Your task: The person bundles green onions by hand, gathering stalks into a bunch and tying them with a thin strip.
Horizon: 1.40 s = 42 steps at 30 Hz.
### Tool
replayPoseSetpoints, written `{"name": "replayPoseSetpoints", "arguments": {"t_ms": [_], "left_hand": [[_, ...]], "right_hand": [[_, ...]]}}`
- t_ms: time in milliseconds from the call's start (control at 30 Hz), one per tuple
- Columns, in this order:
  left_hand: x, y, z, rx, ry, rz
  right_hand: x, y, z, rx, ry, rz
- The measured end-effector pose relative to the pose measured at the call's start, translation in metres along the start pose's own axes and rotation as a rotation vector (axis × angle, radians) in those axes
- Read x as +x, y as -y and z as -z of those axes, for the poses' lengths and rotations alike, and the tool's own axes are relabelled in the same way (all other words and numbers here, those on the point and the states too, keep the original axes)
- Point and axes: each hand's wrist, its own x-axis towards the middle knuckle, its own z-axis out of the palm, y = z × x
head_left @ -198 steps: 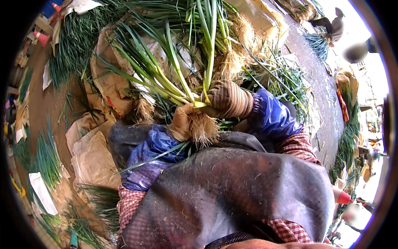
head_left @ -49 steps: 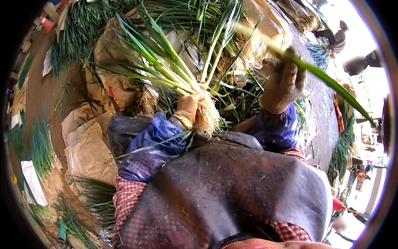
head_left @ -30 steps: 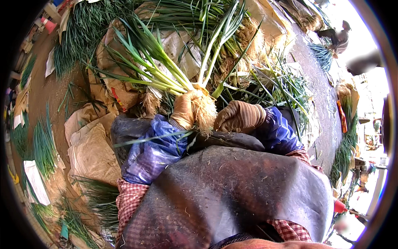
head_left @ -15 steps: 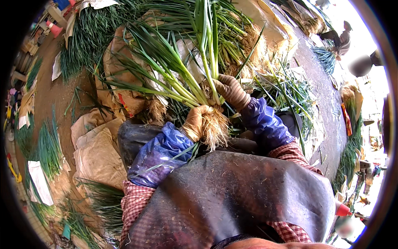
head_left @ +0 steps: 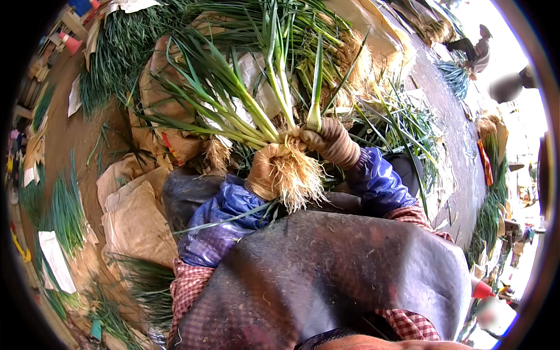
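My left hand (head_left: 265,172), in a tan work glove, is closed round the base of a bunch of green onions (head_left: 248,111). Their leaves fan upward and to the left, while pale stringy roots (head_left: 297,178) hang below the fist. Close on its right, my right hand (head_left: 333,142) wears a brownish ribbed glove and grips a single green onion (head_left: 315,114) that stands upright out of the fist. The right fingertips meet the bunch at the top of the roots. Blue sleeve covers (head_left: 219,219) and a dark apron (head_left: 326,262) cover my arms and lap.
Beyond my hands lies a heap of green onions (head_left: 318,64) with roots to the right. Loose leaves (head_left: 402,125) pile up by my right knee. Brown sacking (head_left: 143,221) lies at the left, near more bundles (head_left: 67,204). Another person (head_left: 479,52) is at the far right.
My right hand has moved slightly right and down, and its green onion now stands apart from the bunch. The bunch's stalks have spread, and the left hand has shifted a little left.
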Motion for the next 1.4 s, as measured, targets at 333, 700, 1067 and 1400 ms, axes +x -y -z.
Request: {"name": "replayPoseSetpoints", "arguments": {"t_ms": [333,700,1067,1400], "left_hand": [[-0.007,-0.039,-0.021,-0.150,0.224,0.017],[-0.027,-0.074,-0.038,0.016,0.171,0.030],[-0.018,-0.074,-0.041,-0.004,0.130,0.019],[-0.012,-0.027,-0.031,-0.053,-0.023,0.075]], "right_hand": [[-0.024,-0.016,0.020,-0.346,0.146,-0.078],[-0.041,-0.200,0.219,-1.199,0.271,-0.713],[-0.226,-0.211,0.406,-0.807,0.154,-0.901],[0.045,-0.043,0.182,-1.329,0.201,-0.316]]}}
